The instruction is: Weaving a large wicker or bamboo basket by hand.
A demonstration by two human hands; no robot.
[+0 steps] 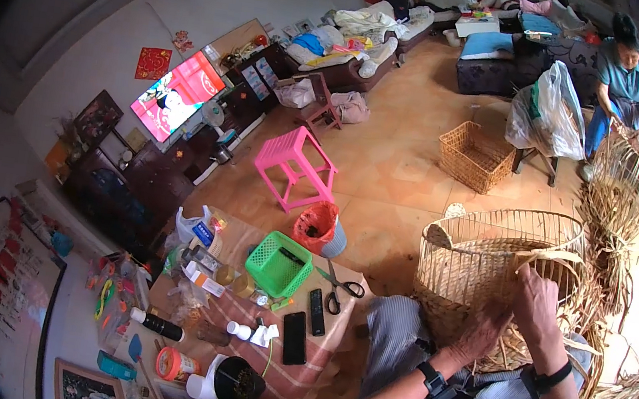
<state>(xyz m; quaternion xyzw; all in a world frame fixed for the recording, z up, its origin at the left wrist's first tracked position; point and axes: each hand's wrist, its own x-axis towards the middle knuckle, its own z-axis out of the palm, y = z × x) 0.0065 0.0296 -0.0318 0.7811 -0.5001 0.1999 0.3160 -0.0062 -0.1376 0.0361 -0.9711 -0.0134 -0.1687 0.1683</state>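
A partly woven basket [446, 277] of dried plant strips on a wire frame rests tilted on my lap. My right hand [537, 309] is closed at its near right side, pinching a pale dried strip [558, 256] that bends over the woven part. Lower and to the left, my left hand [482, 334] presses on the basket wall with its fingers bent together; their tips are partly hidden beside my right hand. Loose strip ends hang around both hands. Bare frame wire [527, 217] shows along the far rim.
To my left a table holds scissors [336, 286], a phone [295, 339], a remote [317, 312] and a green plastic basket [278, 265]. Beyond are a lined bin [324, 228], a pink stool [297, 163] and a wicker basket [477, 157]. Dried strips [613, 238] lie at right, near another person [628, 83] handling a wire frame.
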